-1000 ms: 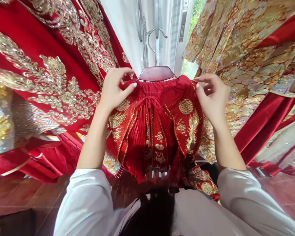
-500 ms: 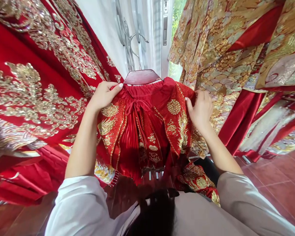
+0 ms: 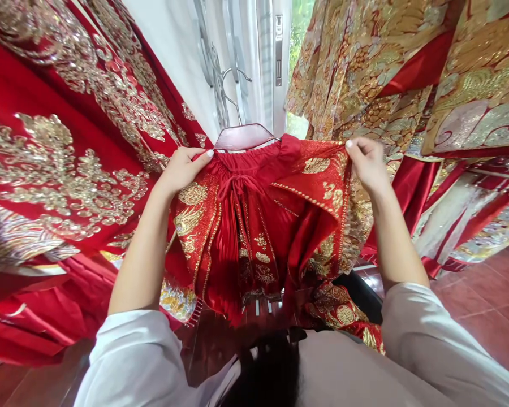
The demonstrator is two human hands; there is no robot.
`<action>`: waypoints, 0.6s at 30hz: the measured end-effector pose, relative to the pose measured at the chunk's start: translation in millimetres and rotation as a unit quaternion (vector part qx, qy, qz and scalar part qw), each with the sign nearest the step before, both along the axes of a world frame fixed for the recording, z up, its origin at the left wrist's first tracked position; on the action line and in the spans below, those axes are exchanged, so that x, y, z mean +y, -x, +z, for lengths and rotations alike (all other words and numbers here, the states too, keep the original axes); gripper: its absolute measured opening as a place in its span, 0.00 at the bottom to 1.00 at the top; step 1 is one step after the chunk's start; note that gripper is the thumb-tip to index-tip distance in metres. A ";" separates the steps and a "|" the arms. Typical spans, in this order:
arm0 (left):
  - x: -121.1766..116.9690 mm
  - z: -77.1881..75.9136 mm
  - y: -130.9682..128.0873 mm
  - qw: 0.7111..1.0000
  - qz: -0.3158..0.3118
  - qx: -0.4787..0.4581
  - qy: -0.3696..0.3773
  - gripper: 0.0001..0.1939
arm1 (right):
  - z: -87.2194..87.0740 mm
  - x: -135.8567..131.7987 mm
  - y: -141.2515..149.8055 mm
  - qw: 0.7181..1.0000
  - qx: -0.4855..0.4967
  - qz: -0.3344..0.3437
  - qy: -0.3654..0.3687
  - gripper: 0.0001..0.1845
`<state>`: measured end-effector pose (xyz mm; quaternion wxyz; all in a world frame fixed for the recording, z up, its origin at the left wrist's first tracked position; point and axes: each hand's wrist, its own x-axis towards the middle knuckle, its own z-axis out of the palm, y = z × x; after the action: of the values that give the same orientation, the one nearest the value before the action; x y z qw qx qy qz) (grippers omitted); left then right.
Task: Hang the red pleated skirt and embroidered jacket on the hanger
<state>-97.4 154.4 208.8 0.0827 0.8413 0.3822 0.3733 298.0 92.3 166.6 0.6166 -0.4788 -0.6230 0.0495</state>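
Observation:
In front of me a red pleated skirt (image 3: 225, 243) with a tied drawstring waist hangs from a hanger (image 3: 244, 135) whose metal hook points up. Over its shoulders lies a red jacket (image 3: 190, 212) with gold embroidery and beaded edging. My left hand (image 3: 181, 172) is closed on the jacket's left shoulder near the hanger's end, thumb on top. My right hand (image 3: 367, 161) pinches the jacket's right edge and holds it stretched out to the side, clear of the hanger. The cloth on that side is pulled taut in folds, and the skirt shows beneath.
Red gowns with gold sequins (image 3: 46, 135) hang close on the left. Gold patterned robes (image 3: 365, 73) hang on the right. Behind are a white curtain (image 3: 261, 68) and a door edge with a lock (image 3: 279, 56). Another red embroidered cloth (image 3: 343, 311) lies low, beside a black object (image 3: 362, 294).
My right hand has moved right and slightly up, drawing the jacket's right side outward and lifting it away from the skirt. My left hand stays on the left shoulder.

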 end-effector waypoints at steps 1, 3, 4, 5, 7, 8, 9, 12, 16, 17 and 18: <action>0.2 -0.4 0.0 1.000 -0.007 -0.005 0.001 0.20 | 5.0 9.9 -5.2 0.999 0.011 0.033 0.037 0.20; -1.2 0.0 0.2 1.000 -0.009 -0.007 0.000 0.20 | 8.8 28.0 -6.2 0.984 0.036 0.102 0.145 0.21; -2.6 0.6 0.4 1.000 -0.007 -0.005 -0.003 0.20 | 8.7 34.5 -3.3 0.972 0.049 0.124 0.193 0.21; -4.1 1.1 0.5 1.000 -0.004 -0.005 -0.007 0.20 | 8.2 38.3 0.6 0.964 0.060 0.132 0.223 0.20; -6.6 1.8 0.5 1.000 0.003 -0.004 -0.011 0.20 | 9.2 37.7 6.9 0.969 0.071 0.101 0.214 0.20; -7.4 1.9 0.4 1.000 0.005 -0.003 -0.012 0.20 | 11.7 33.9 7.7 0.977 0.069 0.074 0.189 0.21; -7.6 2.0 0.5 1.000 0.005 -0.001 -0.012 0.20 | 15.7 28.9 6.6 0.983 0.061 0.046 0.165 0.21; -5.5 2.5 1.9 1.000 0.006 0.009 -0.021 0.20 | 33.3 15.8 -6.4 0.990 0.032 -0.006 0.137 0.23; 0.4 5.1 6.4 0.999 0.008 0.029 -0.019 0.20 | 45.3 24.5 -23.9 0.982 0.078 0.034 0.169 0.22; 1.6 5.7 7.2 0.999 0.007 0.032 -0.016 0.20 | 41.5 31.3 -24.3 0.980 0.084 0.052 0.174 0.22; 2.3 6.3 7.8 0.999 0.006 0.035 -0.012 0.20 | 34.4 39.2 -22.4 0.979 0.080 0.064 0.177 0.21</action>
<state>-105.2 156.7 215.1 0.0564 0.8525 0.3853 0.3487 320.4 131.5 201.0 0.5658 -0.5340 -0.5821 0.2364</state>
